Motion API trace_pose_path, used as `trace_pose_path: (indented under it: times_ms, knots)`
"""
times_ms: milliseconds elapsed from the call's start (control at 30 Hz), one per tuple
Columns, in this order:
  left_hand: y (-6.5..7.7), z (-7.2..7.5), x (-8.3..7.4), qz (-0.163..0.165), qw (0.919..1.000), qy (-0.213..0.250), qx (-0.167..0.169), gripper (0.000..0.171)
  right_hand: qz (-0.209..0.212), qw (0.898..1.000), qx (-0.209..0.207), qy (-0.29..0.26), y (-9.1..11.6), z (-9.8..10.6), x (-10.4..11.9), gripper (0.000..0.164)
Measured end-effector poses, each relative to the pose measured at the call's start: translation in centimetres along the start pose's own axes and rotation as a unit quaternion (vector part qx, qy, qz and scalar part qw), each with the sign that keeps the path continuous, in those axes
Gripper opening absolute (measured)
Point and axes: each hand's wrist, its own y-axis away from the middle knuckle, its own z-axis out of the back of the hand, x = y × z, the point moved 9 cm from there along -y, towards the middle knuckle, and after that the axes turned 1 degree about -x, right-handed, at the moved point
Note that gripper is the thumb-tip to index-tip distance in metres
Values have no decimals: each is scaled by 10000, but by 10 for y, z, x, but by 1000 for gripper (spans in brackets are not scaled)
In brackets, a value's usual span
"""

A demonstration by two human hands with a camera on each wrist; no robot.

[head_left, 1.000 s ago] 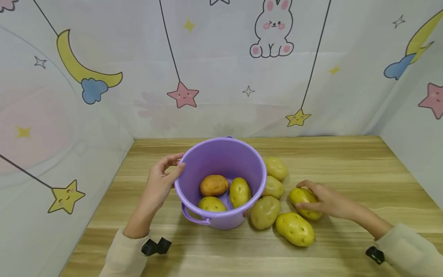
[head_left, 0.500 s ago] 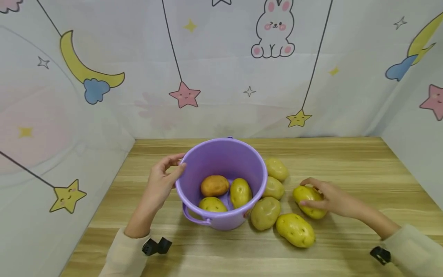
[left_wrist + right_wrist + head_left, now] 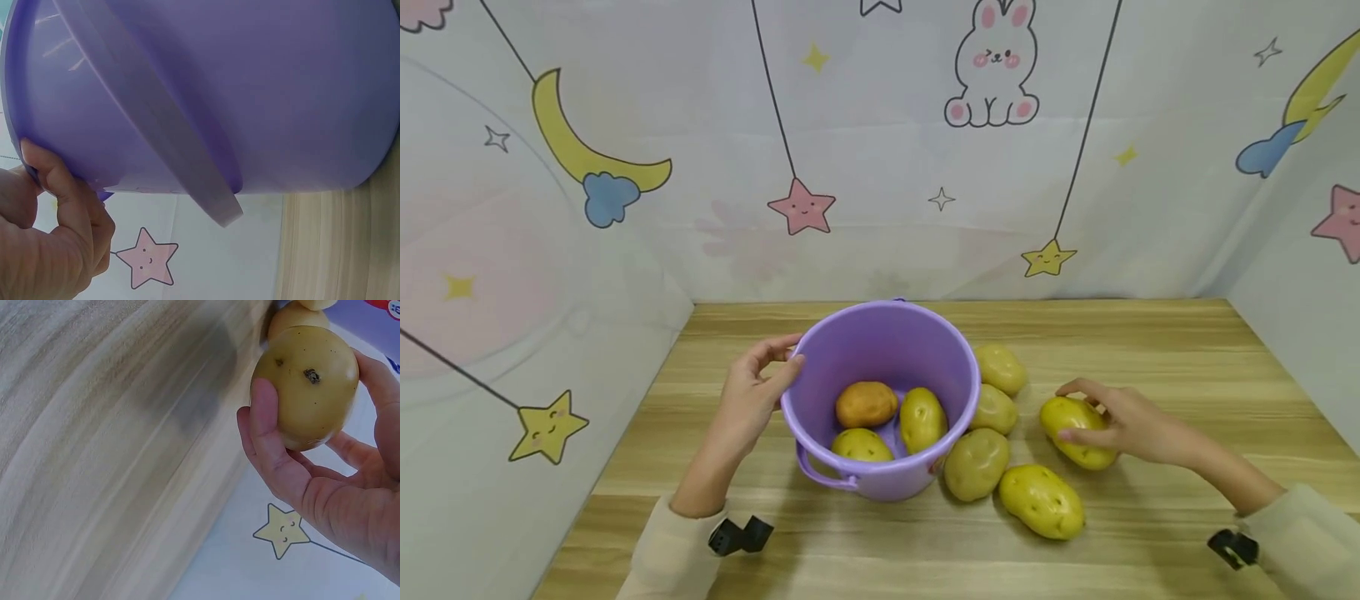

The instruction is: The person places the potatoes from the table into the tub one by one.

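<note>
White, lightly creased walls (image 3: 880, 150) are surrounding a wood-grain tabletop (image 3: 1150, 358) at the back and both sides, displaying a winking rabbit (image 3: 992, 83), a yellow crescent moon (image 3: 577, 160) and smiling stars (image 3: 802, 218); soft, even light is falling over the tabletop.

Three potatoes (image 3: 867, 404) inside purple bucket (image 3: 891, 346)

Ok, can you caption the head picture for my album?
Left hand holds the bucket; right hand grips a potato.

Smooth plastic bucket (image 3: 887, 482), glossy potatoes (image 3: 1041, 502), wood-grained tabletop (image 3: 1157, 350).
</note>
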Motion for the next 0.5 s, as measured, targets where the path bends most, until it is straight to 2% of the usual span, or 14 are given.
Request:
trace_pose_path:
  times_ms: [167,500]
  knots:
    - [-1,0,-2,-46,10000,-8,-18,35,-150,9998,-89,86,2,8,-1,48]
    - [0,1,-2,-1,10000,14,-11,35,-145,9998,-106,110,3,14,2,50]
